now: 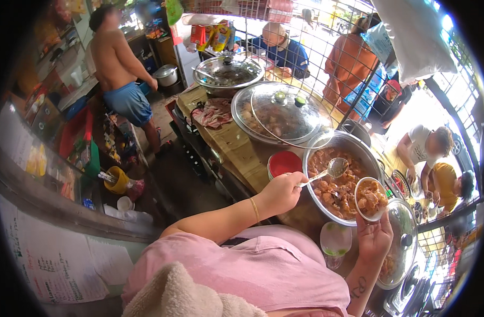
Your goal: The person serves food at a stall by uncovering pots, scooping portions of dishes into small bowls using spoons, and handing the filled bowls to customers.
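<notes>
My left hand point(281, 194) grips the handle of a metal spoon point(337, 167), whose bowl is over a large metal pot point(311, 190) of stewed meat in reddish-brown sauce. In my right hand point(374, 235), a small white bowl point(358, 202) of the same-looking stew is tilted at the pot's near right edge. A red round lid or dish point(285, 163) sits left of the pot. Behind it, a wide pan of food has a glass lid point(281, 115). Nearer my body stands a translucent plastic container point(335, 237) with green bits.
Another glass-lidded pan point(228, 73) and a crumpled cloth point(213, 113) are farther back on the wooden table point(242, 158). More glass-lidded food point(400, 241) lies right. A wire grille point(317, 47) separates several people outside. A person in blue shorts point(125, 99) stands at left.
</notes>
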The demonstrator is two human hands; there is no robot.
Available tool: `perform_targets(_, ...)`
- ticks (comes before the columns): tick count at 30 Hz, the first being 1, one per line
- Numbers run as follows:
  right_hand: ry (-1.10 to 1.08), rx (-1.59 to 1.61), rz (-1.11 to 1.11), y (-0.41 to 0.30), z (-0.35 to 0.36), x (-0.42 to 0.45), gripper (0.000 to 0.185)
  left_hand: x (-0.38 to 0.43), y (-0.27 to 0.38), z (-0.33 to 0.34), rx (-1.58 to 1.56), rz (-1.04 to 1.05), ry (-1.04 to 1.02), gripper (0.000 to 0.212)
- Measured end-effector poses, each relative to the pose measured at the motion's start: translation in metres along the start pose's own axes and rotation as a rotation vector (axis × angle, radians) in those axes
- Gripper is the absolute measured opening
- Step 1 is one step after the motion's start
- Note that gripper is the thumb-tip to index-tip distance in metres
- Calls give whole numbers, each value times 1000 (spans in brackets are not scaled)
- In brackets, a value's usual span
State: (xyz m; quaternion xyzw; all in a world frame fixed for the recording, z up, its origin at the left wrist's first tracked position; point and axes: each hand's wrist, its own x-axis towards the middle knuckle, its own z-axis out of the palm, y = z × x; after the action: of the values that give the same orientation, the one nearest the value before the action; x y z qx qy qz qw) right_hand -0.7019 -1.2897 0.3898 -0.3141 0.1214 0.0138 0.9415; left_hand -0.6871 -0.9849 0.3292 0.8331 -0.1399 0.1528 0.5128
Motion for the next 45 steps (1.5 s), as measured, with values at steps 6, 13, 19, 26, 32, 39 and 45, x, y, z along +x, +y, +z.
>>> perform_targets(6,-1,3,-39,2,1,-9,41,5,7,-8,-276,-202,-154,22)
perform_targets(13,-138,30,-8,2,12,19,38,11,14,-24,-373,-128,28,7)
perform_targets(19,-4,-32,-51,4,22,24,39,26,42,-41,-322,98,73,7)
perform_targets(26,-23,-41,-28,11,37,22,36,17,72,-46,-281,210,-1,13)
perform_targets(32,3,-74,-35,19,37,32,36,25,79,-41,-93,449,-154,13)
perform_targets(39,-4,-12,-52,20,25,47,35,33,80,-45,-20,490,-99,12)
perform_targets(45,42,29,-168,6,24,36,36,41,70,-50,-163,234,72,10)
